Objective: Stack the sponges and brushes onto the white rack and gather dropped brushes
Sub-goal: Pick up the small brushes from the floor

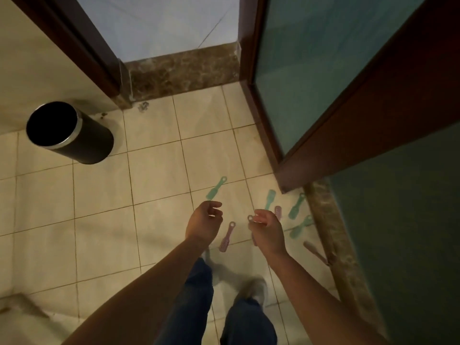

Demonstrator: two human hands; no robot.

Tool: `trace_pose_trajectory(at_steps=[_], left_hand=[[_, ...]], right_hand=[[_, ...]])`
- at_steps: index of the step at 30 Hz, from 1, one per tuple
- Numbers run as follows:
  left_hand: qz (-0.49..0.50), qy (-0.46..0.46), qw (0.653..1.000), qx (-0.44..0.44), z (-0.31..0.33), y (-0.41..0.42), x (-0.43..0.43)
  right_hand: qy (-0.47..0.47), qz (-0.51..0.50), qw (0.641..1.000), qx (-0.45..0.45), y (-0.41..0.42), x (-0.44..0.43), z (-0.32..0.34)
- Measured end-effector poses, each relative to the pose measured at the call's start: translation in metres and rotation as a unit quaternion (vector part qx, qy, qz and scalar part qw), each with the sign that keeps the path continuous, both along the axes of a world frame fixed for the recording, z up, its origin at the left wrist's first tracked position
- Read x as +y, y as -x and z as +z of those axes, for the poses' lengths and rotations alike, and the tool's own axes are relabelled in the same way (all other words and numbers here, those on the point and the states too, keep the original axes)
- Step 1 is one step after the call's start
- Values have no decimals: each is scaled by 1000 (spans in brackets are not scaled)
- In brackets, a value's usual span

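Brushes (216, 188) lie scattered across the tiled floor (99, 195).

You see brushes lying flat on the tiled floor (99, 195): one green brush (216, 188) alone, its ring end away from you, three more green brushes (296, 206) near the stone sill (333, 232), a pink brush (226, 237) nearer you, a brownish brush (315, 251) beside the sill

- Dim, warm indoor light; brighter bluish patch thru doorway (159, 26) at top.
- Soft shadows on floor (99, 190).
- Shoes (251, 287) motion-blurred; grainy; wide-angle bend at edges.
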State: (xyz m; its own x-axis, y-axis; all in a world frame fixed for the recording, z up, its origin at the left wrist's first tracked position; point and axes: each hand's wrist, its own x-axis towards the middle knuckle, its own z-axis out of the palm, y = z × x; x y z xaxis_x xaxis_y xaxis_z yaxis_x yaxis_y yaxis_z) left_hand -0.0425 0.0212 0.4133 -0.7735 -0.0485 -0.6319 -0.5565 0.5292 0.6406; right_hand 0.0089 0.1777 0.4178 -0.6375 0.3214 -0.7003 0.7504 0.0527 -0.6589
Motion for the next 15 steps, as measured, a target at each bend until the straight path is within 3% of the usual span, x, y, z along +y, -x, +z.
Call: trace_pose_trajectory(at_steps=[10, 15], left_hand=[[-117, 87, 989, 27, -260, 73, -43], [-114, 97, 987, 55, -374, 94, -53]], right_hand=[[-19, 40, 999, 17, 87, -48, -279], [-89, 180, 978, 63, 135, -61, -388]])
